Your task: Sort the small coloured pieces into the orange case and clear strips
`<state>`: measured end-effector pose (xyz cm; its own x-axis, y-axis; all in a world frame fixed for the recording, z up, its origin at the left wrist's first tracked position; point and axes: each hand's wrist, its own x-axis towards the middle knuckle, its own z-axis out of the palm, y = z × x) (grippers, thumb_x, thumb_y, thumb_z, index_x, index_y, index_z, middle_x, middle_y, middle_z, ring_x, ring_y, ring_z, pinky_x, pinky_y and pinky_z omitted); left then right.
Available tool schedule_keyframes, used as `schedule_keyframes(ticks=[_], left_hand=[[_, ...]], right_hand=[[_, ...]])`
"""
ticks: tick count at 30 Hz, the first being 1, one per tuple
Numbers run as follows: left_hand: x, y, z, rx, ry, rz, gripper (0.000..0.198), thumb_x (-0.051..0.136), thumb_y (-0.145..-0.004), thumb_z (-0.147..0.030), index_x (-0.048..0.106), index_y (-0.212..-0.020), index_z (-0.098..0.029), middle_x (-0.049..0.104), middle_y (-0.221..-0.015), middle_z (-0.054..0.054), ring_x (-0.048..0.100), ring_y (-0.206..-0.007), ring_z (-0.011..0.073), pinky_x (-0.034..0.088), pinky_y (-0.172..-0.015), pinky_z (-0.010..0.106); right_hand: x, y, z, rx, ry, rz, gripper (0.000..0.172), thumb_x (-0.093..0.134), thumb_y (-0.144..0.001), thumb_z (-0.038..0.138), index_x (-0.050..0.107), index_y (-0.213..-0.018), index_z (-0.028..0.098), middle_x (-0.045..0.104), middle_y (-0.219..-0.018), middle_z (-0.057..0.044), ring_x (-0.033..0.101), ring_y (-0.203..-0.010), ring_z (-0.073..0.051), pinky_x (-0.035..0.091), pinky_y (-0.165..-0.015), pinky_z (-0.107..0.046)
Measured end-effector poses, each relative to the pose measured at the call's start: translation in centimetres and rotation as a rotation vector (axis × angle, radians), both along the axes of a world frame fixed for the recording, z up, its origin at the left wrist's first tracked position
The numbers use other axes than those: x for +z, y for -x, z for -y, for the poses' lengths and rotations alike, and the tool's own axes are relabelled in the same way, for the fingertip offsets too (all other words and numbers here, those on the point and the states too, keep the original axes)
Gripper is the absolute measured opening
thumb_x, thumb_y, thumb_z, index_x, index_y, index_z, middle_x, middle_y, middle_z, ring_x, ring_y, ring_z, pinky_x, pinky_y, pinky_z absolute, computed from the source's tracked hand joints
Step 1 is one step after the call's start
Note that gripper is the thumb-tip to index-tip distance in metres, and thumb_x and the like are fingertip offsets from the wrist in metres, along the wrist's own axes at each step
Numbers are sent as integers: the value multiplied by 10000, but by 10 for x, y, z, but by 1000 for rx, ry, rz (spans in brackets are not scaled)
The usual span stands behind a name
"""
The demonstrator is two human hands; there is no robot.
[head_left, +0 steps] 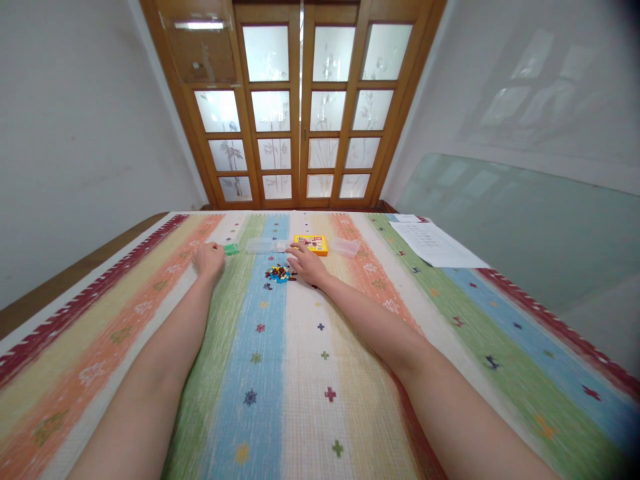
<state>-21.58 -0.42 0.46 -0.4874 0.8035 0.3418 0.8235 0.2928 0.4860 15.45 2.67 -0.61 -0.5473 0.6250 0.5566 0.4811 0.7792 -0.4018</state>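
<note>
My left hand [209, 260] rests on the cloth with its fingers curled closed; what they hold, if anything, is hidden. Right beside its knuckles lies a small flat green piece [231, 249], and I cannot tell whether the fingers touch it. My right hand [307, 264] is palm down with fingers stretched out, reaching over the right side of a pile of small blocks [279, 273] in blue, yellow, brown and black. Its fingertips are by the end of a clear plastic tray [261, 246]. Behind this hand sits a yellow box [318, 245] with a printed picture.
Another clear plastic container [345, 247] lies right of the yellow box. White printed sheets [434, 244] are on the right side of the striped tablecloth [300, 373]. A glass panel [525, 227] leans by the right wall, and wooden doors [302, 100] stand beyond the table.
</note>
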Motion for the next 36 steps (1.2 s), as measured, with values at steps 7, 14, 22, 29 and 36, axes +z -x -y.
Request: schedule_keyframes(ticks=[7, 14, 22, 29, 36], left_hand=[[-1, -9, -8, -78, 132, -104, 257, 564, -928, -394, 687, -1080, -227, 715, -1195, 119, 638, -1102, 299, 496, -975, 401], [-1, -15, -1, -30, 142, -208, 779, 673, -826, -537, 556, -1515, -192, 477, -1554, 239, 371, -1467, 493, 354, -1176, 611], [-8, -3, -3, -1, 80, -52, 654, 709, -843, -501, 571, -1394, -176, 612, -1377, 223, 563, -1319, 426, 435, -1130, 559], [9, -31, 2, -110, -361, 142, 434, 720, -867, -422, 594, -1229, -219, 585, -1275, 114, 609, -1154, 281, 506, -1088, 454], [20, -112, 12, -540, -492, 130, 346, 771, -857, -351, 606, -1145, -252, 597, -1121, 79, 611, -1035, 269, 528, -974, 450]], right_hand=[[-2, 1, -2, -8, -4, 19, 330, 538, -1088, 310, 673, -1385, 257, 566, -1525, -114, 588, -1364, -254, 495, -1159, -441], [-2, 1, -2, -7, -6, 29, 321, 547, -1088, 303, 679, -1374, 242, 570, -1517, -125, 588, -1369, -256, 495, -1154, -431], [-3, 0, -3, -13, -18, 29, 311, 568, -1081, 291, 685, -1367, 256, 576, -1510, -116, 597, -1355, -245, 508, -1136, -421], [-2, 1, -2, 3, -37, -1, 312, 553, -1087, 297, 684, -1363, 235, 599, -1487, -127, 597, -1355, -255, 509, -1144, -443], [6, 0, 2, 26, -119, -77, 373, 556, -1090, 330, 655, -1438, 238, 637, -1451, -133, 604, -1351, -260, 503, -1160, -446]])
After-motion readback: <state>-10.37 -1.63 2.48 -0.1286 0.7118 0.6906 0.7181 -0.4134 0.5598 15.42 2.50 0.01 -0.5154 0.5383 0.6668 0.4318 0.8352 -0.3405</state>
